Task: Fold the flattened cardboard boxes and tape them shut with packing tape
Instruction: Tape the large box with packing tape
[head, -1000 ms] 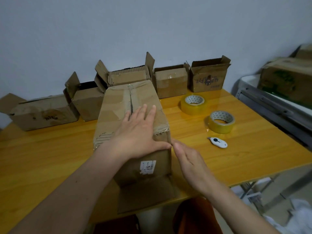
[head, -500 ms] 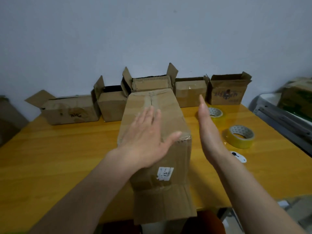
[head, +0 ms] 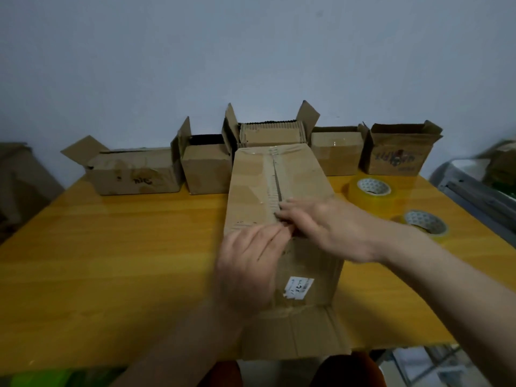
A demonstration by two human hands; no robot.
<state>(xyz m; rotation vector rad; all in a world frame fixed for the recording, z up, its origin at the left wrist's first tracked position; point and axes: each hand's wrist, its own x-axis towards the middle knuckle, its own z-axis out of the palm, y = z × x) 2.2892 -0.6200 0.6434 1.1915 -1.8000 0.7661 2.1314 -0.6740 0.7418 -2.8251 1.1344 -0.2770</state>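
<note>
Both hands meet on top of the long brown corrugated cardboard box [head: 282, 208], at the near end of its centre seam. The left hand [head: 248, 263] lies flat over the near top edge, fingers straight and pressed on the flap. The right hand [head: 321, 222] reaches across from the right, its fingertips [head: 284, 210] bent down onto the seam; motion blur hides whether they pinch anything. The box lies lengthwise on the glossy orange wooden table [head: 111, 261], an unfolded flap overhanging the near edge. Bare tabletop spreads wide to the left. To the right, near the box, sit two rolls of clear yellowish packing tape [head: 371, 191]. A row of smaller worn open cardboard boxes [head: 134, 171] lines the far edge against the pale wall.
</note>
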